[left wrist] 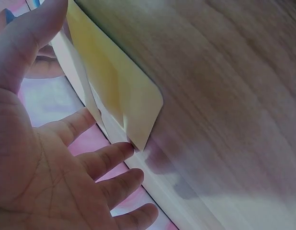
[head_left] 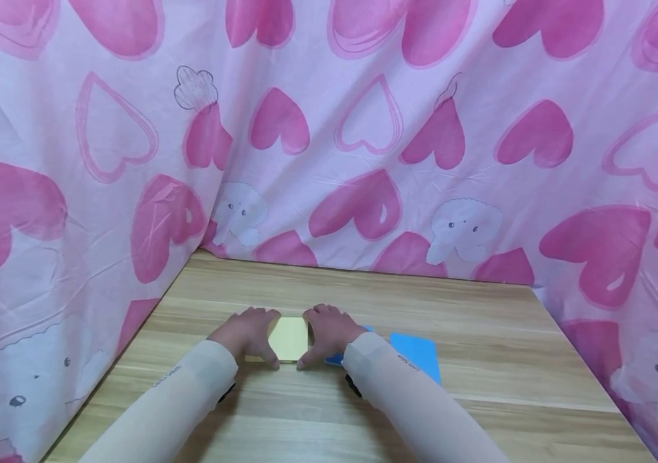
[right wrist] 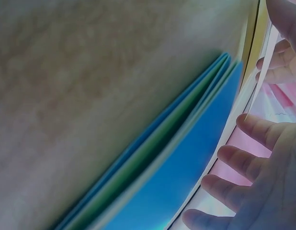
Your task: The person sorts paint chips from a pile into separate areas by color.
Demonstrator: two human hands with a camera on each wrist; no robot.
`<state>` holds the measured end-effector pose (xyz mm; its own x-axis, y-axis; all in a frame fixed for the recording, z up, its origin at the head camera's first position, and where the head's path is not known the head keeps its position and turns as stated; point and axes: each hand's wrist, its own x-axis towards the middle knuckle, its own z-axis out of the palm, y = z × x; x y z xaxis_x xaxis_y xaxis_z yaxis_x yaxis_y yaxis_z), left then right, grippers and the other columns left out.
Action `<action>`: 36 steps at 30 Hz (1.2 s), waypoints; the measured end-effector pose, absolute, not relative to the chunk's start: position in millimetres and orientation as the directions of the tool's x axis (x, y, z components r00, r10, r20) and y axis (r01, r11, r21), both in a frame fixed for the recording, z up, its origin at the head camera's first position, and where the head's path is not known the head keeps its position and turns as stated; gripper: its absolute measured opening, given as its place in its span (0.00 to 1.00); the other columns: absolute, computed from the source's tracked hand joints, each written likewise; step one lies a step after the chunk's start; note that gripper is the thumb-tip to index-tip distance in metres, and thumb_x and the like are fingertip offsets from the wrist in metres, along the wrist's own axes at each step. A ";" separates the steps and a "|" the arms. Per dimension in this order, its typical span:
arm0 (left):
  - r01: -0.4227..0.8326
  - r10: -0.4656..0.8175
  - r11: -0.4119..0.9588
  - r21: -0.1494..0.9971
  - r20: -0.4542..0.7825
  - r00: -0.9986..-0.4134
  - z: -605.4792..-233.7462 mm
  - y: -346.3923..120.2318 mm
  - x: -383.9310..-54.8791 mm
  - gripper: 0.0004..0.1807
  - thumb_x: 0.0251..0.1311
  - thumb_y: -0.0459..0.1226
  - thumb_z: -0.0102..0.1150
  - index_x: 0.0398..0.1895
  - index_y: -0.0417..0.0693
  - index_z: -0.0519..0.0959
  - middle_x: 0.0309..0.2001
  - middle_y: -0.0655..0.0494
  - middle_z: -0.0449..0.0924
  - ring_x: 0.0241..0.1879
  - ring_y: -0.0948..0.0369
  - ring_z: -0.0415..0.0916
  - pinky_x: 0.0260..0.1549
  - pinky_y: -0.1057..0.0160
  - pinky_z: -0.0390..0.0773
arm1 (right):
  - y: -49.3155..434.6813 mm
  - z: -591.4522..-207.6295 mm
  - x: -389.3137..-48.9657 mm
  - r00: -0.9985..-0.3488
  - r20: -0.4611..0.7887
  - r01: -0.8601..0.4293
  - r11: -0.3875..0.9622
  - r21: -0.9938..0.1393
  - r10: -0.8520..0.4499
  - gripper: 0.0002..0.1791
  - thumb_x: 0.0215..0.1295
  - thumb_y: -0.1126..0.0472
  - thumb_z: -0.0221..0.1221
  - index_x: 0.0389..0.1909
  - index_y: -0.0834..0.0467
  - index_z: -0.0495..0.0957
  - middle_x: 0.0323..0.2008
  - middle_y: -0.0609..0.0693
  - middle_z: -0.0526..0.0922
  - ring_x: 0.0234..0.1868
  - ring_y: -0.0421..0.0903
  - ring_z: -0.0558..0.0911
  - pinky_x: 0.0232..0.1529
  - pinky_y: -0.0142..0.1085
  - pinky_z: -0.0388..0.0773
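A pale yellow square card (head_left: 290,337) is held a little above the table, between the two hands. My left hand (head_left: 248,331) grips its left side, thumb at the near edge and forefinger at the far edge. My right hand (head_left: 331,331) holds the right side in the same manner. The other fingers of both hands are spread. Beneath, a second yellow sheet (left wrist: 109,72) with a rounded corner lies on the table, mostly hidden in the head view. Next to the right hand are blue cards (right wrist: 186,182), layered with green inner faces and partly covered by the right wrist.
A wood-grain table (head_left: 497,360) carries everything. A pink heart-print curtain (head_left: 358,128) hangs along its left, back and right edges. One blue card (head_left: 418,354) lies right of the right forearm, partly behind the sleeve.
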<state>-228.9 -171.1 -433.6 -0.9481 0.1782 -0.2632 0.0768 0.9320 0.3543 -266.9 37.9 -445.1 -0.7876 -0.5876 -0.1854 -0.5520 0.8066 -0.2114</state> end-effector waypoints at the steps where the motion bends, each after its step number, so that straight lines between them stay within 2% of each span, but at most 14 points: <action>1: 0.073 0.176 0.932 0.356 -0.265 -0.948 -433.9 -171.6 -228.7 0.59 0.19 0.53 0.84 0.66 0.52 0.69 0.61 0.48 0.72 0.65 0.45 0.62 0.61 0.29 0.51 | 37.2 -445.5 -267.1 -0.787 -0.186 -0.552 0.807 -0.211 -0.588 0.57 0.31 0.26 0.70 0.65 0.49 0.67 0.60 0.46 0.70 0.61 0.50 0.67 0.60 0.54 0.69; 9: 0.052 0.164 0.925 0.376 -0.273 -0.948 -433.0 -176.1 -227.7 0.60 0.18 0.52 0.84 0.67 0.52 0.68 0.62 0.47 0.71 0.67 0.42 0.58 0.63 0.30 0.49 | 32.8 -448.5 -269.1 -0.786 -0.185 -0.557 0.806 -0.200 -0.590 0.57 0.31 0.25 0.69 0.65 0.48 0.66 0.59 0.46 0.70 0.62 0.50 0.67 0.59 0.53 0.69; 16: 0.054 0.158 0.934 0.354 -0.272 -0.949 -429.5 -177.8 -226.5 0.59 0.20 0.53 0.84 0.66 0.52 0.69 0.59 0.47 0.73 0.65 0.43 0.61 0.62 0.32 0.54 | 29.0 -446.1 -267.1 -0.785 -0.188 -0.559 0.806 -0.194 -0.590 0.58 0.32 0.24 0.69 0.66 0.48 0.66 0.60 0.46 0.70 0.63 0.50 0.67 0.60 0.52 0.69; 24: 0.033 0.135 0.942 0.334 -0.288 -0.948 -433.0 -183.6 -225.3 0.59 0.22 0.52 0.83 0.67 0.52 0.68 0.67 0.40 0.64 0.69 0.38 0.53 0.64 0.32 0.51 | 22.5 -451.3 -268.8 -0.784 -0.197 -0.558 0.808 -0.191 -0.588 0.58 0.30 0.23 0.68 0.66 0.47 0.66 0.60 0.45 0.69 0.62 0.48 0.67 0.59 0.51 0.69; 36: -0.006 0.106 0.945 0.328 -0.324 -0.940 -435.4 -185.9 -224.1 0.60 0.25 0.51 0.83 0.70 0.53 0.64 0.71 0.38 0.56 0.72 0.38 0.45 0.67 0.34 0.46 | 17.6 -451.3 -266.6 -0.782 -0.210 -0.553 0.808 -0.203 -0.587 0.59 0.30 0.23 0.68 0.65 0.48 0.66 0.60 0.46 0.69 0.61 0.49 0.66 0.59 0.51 0.69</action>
<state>-224.1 -185.9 -435.4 -0.9400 0.1063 -0.3241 -0.0061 0.9448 0.3277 -266.6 17.6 -451.3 -0.7816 -0.5874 -0.2097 -0.5530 0.8082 -0.2027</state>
